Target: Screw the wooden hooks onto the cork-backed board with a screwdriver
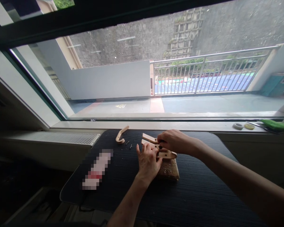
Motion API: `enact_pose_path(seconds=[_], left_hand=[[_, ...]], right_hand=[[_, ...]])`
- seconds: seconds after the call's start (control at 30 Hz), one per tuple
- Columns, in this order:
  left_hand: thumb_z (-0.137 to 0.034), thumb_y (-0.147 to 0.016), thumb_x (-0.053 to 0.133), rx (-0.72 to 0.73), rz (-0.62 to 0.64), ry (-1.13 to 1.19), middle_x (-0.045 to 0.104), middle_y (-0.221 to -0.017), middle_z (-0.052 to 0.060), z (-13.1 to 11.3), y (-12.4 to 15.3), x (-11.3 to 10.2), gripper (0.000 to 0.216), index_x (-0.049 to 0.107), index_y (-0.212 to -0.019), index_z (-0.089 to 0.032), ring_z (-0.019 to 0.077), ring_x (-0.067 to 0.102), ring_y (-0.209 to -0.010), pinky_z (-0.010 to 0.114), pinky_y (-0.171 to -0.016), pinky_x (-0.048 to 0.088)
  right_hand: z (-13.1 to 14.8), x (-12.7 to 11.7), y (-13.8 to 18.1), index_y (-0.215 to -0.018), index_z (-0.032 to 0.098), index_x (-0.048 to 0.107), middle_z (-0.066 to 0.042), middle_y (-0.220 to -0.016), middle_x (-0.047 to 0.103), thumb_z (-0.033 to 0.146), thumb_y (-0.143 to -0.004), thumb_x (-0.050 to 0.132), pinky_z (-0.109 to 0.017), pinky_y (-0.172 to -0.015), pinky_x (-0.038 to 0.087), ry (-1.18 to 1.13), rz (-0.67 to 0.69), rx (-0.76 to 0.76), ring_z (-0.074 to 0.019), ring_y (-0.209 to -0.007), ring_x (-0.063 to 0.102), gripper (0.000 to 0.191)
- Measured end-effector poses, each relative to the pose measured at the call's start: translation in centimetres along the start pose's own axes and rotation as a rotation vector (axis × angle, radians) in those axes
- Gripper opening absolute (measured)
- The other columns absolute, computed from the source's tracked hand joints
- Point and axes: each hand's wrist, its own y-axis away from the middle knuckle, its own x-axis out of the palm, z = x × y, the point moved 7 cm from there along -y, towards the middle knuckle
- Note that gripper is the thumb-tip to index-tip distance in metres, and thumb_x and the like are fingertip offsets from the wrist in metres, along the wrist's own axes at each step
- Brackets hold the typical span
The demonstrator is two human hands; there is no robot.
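Several pale wooden hooks lie side by side on a brown wooden board [169, 170], with screw holes showing in them. The nearest wooden hook [171, 155] is held by my left hand [148, 159], its thumb and fingers pressed around the left part and its little finger raised. Above the hooks, my right hand [174, 142] is closed in a pinch on something small and dark, largely hidden by the fingers. The farthest hook [148, 137] extends left from under my right hand. A separate curved wooden hook [119, 136] rests at the table's back left, beside loose screws [131, 146].
The black table [198, 186] stands against a window sill [123, 125]. A blurred-out pale and red item [97, 170] lies at its left. On the sill at right are tape rolls [238, 126] and a green cloth-like item [276, 125].
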Motion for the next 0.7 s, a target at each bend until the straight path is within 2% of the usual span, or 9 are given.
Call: enact_pose_path(seconds=[0.2, 0.37, 0.5, 0.7], left_hand=[[-0.032, -0.071, 0.069, 0.000, -0.010, 0.012, 0.057, -0.106, 0.005, 0.09, 0.02, 0.16, 0.020, 0.060, -0.087, -0.024, 0.0270, 0.039, -0.117, 0.057, -0.108, 0.011], [-0.032, -0.072, 0.068, 0.003, -0.007, 0.012, 0.057, -0.105, 0.005, 0.10, 0.05, 0.13, 0.018, 0.060, -0.087, -0.023, 0.0273, 0.040, -0.117, 0.058, -0.107, 0.011], [-0.031, -0.071, 0.069, 0.010, -0.006, 0.009, 0.057, -0.105, 0.005, 0.00, 0.02, -0.04, 0.019, 0.060, -0.086, -0.023, 0.0275, 0.040, -0.117, 0.058, -0.107, 0.011], [-0.030, -0.070, 0.069, 0.010, -0.026, 0.008, 0.057, -0.106, 0.005, 0.02, 0.04, -0.05, 0.021, 0.059, -0.087, -0.024, 0.0270, 0.040, -0.117, 0.058, -0.108, 0.011]], right_hand=[[-0.39, 0.18, 0.06, -0.088, 0.016, 0.066, -0.008, -0.076, 0.069, 0.028, -0.086, 0.042, -0.025, -0.051, 0.028, 0.018, -0.004, 0.057, -0.0181, -0.066, 0.062, 0.027], [0.26, -0.30, 0.57, -0.102, 0.022, 0.063, -0.005, -0.084, 0.071, 0.028, -0.079, 0.051, -0.024, -0.054, 0.031, -0.007, 0.023, -0.009, -0.0185, -0.074, 0.063, 0.026], [0.44, -0.01, 0.49, -0.093, 0.021, 0.066, -0.005, -0.079, 0.070, 0.022, -0.079, 0.048, -0.023, -0.054, 0.031, -0.015, 0.028, -0.026, -0.0179, -0.072, 0.063, 0.022], [0.17, 0.35, 0.04, -0.091, 0.020, 0.065, -0.005, -0.078, 0.070, 0.026, -0.080, 0.048, -0.022, -0.054, 0.032, -0.021, 0.020, 0.007, -0.0169, -0.069, 0.062, 0.021]])
